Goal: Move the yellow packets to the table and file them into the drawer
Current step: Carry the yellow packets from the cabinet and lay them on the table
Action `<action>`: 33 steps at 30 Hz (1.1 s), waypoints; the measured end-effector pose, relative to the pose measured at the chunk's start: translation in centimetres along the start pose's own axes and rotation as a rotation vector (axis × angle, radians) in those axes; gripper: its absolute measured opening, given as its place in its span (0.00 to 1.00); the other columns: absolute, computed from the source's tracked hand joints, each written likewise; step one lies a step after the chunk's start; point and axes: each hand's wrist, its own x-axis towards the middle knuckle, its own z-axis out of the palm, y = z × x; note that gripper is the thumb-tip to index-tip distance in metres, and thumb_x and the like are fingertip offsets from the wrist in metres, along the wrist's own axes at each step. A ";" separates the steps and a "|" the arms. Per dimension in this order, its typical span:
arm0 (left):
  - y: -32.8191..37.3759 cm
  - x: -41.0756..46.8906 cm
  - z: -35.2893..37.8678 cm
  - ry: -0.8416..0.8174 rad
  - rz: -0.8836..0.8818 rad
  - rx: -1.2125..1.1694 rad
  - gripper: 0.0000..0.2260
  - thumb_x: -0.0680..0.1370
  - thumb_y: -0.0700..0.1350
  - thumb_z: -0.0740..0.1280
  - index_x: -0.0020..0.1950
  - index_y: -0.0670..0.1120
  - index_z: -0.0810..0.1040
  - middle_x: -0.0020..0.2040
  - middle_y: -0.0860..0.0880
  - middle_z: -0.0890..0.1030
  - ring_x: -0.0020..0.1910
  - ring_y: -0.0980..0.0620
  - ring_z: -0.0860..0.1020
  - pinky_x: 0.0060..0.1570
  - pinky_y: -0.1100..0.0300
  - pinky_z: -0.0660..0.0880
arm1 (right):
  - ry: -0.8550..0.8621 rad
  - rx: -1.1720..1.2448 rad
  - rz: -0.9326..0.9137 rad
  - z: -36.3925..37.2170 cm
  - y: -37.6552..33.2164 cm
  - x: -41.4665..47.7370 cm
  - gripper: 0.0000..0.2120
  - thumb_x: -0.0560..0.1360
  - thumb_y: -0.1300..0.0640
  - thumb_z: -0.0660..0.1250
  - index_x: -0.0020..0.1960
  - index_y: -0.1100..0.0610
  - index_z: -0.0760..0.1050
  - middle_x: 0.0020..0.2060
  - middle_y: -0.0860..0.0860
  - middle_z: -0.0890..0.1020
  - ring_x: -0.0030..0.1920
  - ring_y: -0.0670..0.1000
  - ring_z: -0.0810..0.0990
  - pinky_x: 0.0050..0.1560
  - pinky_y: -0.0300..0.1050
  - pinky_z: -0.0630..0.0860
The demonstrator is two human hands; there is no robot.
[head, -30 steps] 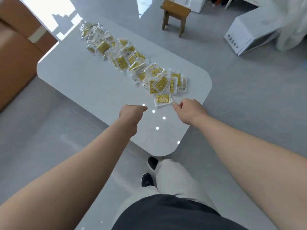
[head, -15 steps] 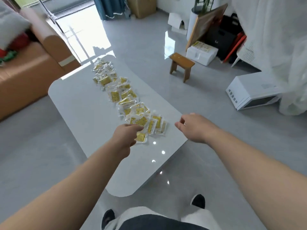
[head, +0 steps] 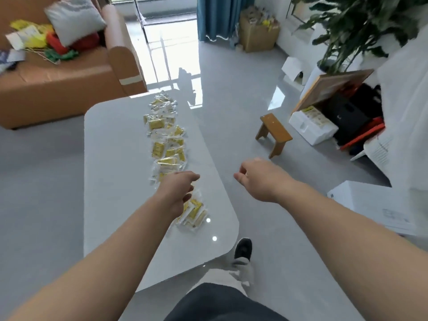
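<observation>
While hanging over the yellow packets (head: pixel 159 147) near the desk's (head: pixel 115 158) near right corner, curls the left hand's (head: pixel 178 188) fingers (head: pixel 193 177) downward, and cannot tell whether pinching any. Holds the right hand (head: pixel 261 181) past the desk's right edge, above the floor, fingers loosely curled, empty. Shows the packets strewn along that edge, from far end to near corner.

The left hand (head: pixel 177 191) covers part of the row of yellow packets (head: pixel 157 148), and whether its fingers grip or merely touch any cannot be told, because its underside faces away. The packets' print is too small to read. The right hand (head: pixel 261 181) shows only its back, fingertips curled under. Both forearms run off the bottom edge, and the sofa (head: pixel 58 89) runs off the left.
</observation>
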 end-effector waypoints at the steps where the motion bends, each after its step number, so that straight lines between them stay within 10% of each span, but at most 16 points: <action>1: 0.7 1.5 1.7 0.010 -0.002 -0.031 0.06 0.78 0.40 0.71 0.54 0.45 0.80 0.50 0.48 0.78 0.48 0.50 0.76 0.43 0.58 0.72 | -0.006 -0.042 -0.019 -1.0 1.1 1.7 0.17 0.83 0.40 0.56 0.59 0.51 0.76 0.56 0.51 0.77 0.53 0.55 0.78 0.57 0.58 0.78; 21: 20.0 20.3 28.2 0.338 -0.042 -0.332 0.06 0.79 0.38 0.67 0.43 0.46 0.78 0.43 0.47 0.77 0.43 0.49 0.74 0.37 0.59 0.69 | -0.126 -0.257 -0.400 -20.7 21.0 33.8 0.17 0.84 0.42 0.54 0.63 0.52 0.73 0.59 0.51 0.76 0.60 0.56 0.75 0.59 0.55 0.75; 33: 24.8 24.7 31.8 0.758 -0.114 -0.651 0.02 0.79 0.38 0.68 0.48 0.44 0.77 0.44 0.45 0.74 0.41 0.49 0.70 0.35 0.58 0.65 | -0.341 -0.477 -0.825 -27.2 16.2 49.9 0.18 0.85 0.46 0.52 0.65 0.55 0.73 0.58 0.54 0.75 0.59 0.59 0.76 0.60 0.57 0.75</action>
